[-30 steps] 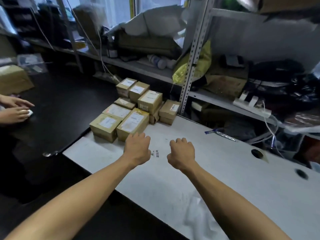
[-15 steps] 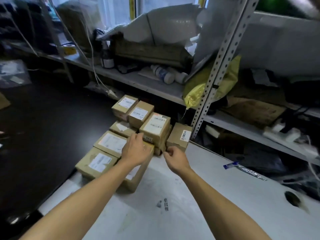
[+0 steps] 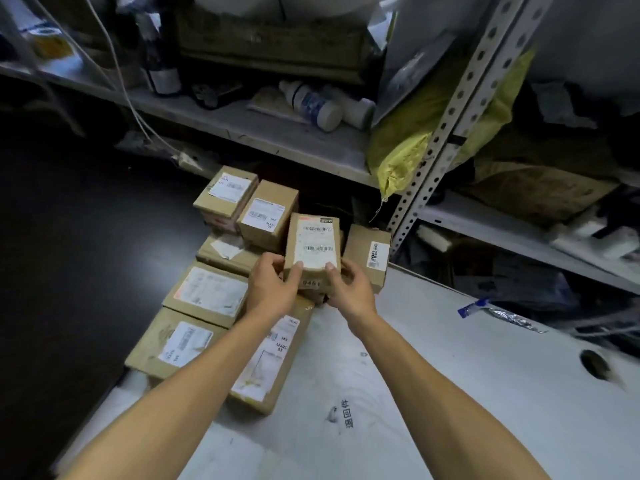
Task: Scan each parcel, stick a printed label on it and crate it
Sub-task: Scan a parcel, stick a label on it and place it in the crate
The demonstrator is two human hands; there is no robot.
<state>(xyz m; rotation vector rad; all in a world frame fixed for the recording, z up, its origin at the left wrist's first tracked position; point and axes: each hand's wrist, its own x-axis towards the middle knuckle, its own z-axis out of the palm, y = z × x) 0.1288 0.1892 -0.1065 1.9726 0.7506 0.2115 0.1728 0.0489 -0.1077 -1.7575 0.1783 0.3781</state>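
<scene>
A cluster of brown cardboard parcels (image 3: 204, 296) with white printed labels sits at the far left corner of the white surface (image 3: 450, 393), none yet crated by the look of it; no scanner, label printer or crate is in view, so the job appears to be at its start, with the first pick under way. The left hand (image 3: 273, 289) grips the near left corner of one small brown cardboard box with a barcoded white label (image 3: 313, 247), its fingers (image 3: 270, 263) curled round the side and thumb pressed on top. The right hand (image 3: 349, 289) pinches the box's near right corner, thumb on the label. The box rests on top of the stack, beside a grey slotted shelf upright (image 3: 460, 112). Scanning, labelling and crating all seem left to do
</scene>
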